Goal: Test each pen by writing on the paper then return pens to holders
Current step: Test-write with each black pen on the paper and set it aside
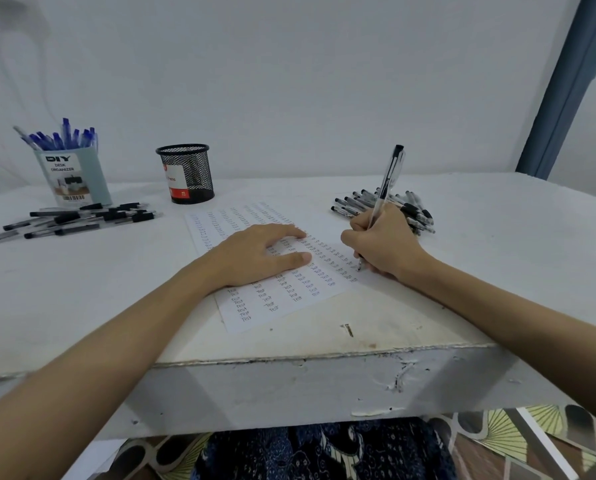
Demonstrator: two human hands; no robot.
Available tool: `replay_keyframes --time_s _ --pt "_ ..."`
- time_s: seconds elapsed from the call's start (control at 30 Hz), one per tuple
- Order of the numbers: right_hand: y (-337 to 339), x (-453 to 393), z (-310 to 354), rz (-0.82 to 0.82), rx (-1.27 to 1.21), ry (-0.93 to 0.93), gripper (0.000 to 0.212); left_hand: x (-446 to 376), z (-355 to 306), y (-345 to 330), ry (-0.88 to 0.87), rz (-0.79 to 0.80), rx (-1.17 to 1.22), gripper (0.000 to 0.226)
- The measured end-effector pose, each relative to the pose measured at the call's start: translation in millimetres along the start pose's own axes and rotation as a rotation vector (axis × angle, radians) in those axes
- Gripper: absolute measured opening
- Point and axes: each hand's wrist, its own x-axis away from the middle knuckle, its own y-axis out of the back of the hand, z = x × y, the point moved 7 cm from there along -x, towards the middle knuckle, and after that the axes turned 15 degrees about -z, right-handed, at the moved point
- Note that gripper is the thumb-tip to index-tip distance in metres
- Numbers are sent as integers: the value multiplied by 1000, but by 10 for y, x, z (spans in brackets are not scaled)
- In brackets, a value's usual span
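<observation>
A white sheet of paper (241, 317) filled with rows of small written words lies in the middle of the table. My left hand (258, 252) rests flat on it, fingers spread. My right hand (381, 245) grips a clear black-capped pen (388, 180), its tip touching the paper's right edge. A black mesh holder (186, 173) stands empty behind the paper. At the far left, a pale blue holder (73, 178) is full of blue pens (61, 136).
Several black pens (75, 220) lie loose at the left, in front of the blue holder. Another heap of black pens (358, 202) lies behind my right hand. The white table (497, 237) has a chipped front edge. A blue curtain (563, 84) hangs at the right.
</observation>
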Motion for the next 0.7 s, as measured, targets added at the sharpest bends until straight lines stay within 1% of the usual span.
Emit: replay_keyframes --time_s 0.4,0.53,0.7 --pt "-3 9 -2 2 1 11 46 1 5 -3 14 10 7 77" --pt "11 3 4 -11 13 15 42 3 -6 -6 9 11 1 78" --pt "1 -13 -19 -23 37 14 46 1 -1 -7 11 13 1 77"
